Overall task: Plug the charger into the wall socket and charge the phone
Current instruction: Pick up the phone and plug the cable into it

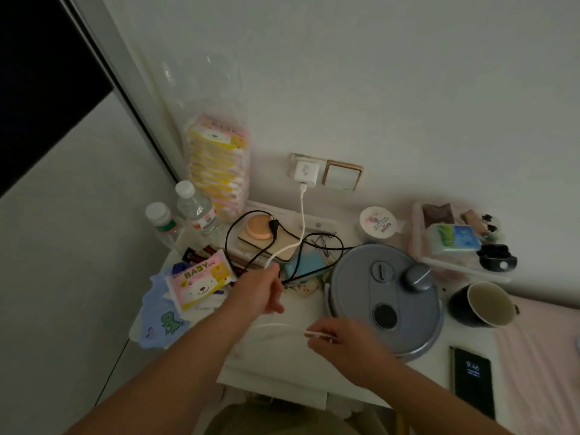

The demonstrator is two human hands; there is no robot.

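Observation:
A white charger sits plugged into the wall socket above the bedside table. Its white cable runs down from it over the clutter. My left hand is closed on the cable at mid-length. My right hand pinches the cable near its free end, and the white plug tip sticks out to the left of my fingers. The phone lies face up at the lower right, its screen lit with the time, a good hand's width to the right of my right hand.
A round grey appliance sits just beyond my right hand. A dark mug, a pink tray, two water bottles, baby wipe packs and tangled black cables crowd the white table. A light switch is right of the socket.

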